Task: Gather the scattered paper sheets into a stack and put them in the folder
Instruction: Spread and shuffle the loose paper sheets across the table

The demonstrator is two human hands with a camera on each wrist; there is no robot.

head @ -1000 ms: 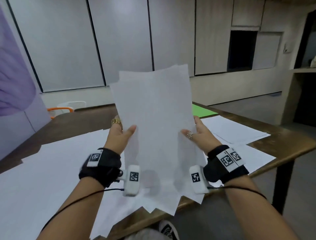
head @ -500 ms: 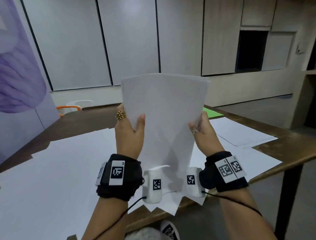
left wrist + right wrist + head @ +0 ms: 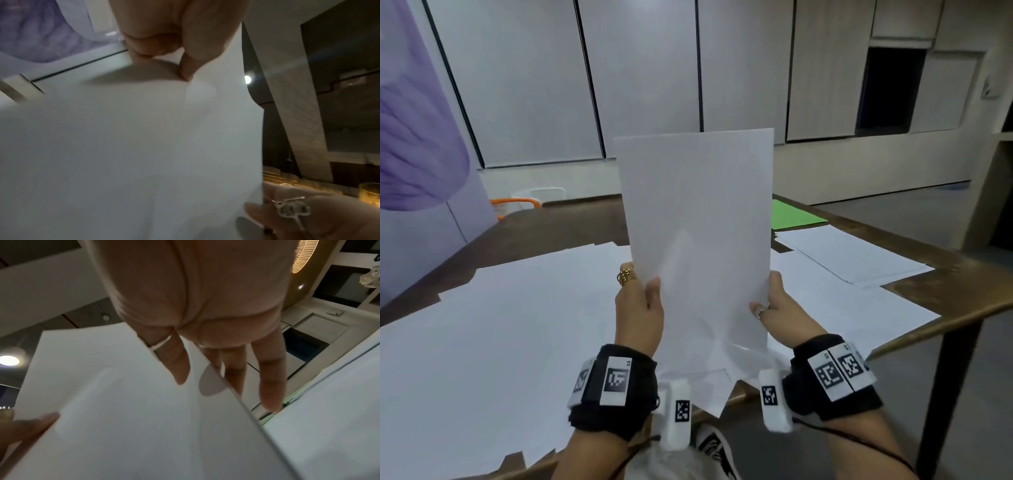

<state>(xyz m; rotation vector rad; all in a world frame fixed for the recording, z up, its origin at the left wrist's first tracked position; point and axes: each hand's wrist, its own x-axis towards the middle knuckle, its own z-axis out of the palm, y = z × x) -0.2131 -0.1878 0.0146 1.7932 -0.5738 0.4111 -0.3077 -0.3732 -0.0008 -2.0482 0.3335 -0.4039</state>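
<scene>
A stack of white paper sheets (image 3: 698,219) stands upright above the near edge of the table, its top edges lined up. My left hand (image 3: 640,301) grips the stack's left side, thumb on the front; the stack fills the left wrist view (image 3: 131,146). My right hand (image 3: 774,305) pinches the right side, thumb in front and fingers behind the stack (image 3: 127,418). A green folder (image 3: 791,214) lies flat on the table behind the stack, partly hidden. More loose sheets (image 3: 500,325) cover the tabletop to the left and lie to the right (image 3: 849,257).
The brown wooden table (image 3: 962,291) has its right edge and corner close to my right hand. An orange-and-white chair (image 3: 524,202) stands beyond the far left end. A purple panel (image 3: 414,137) rises at the left. Floor lies open to the right.
The fanned, uneven sheets have been squared into one aligned upright stack. Both hands slid lower on its sides and moved closer together.
</scene>
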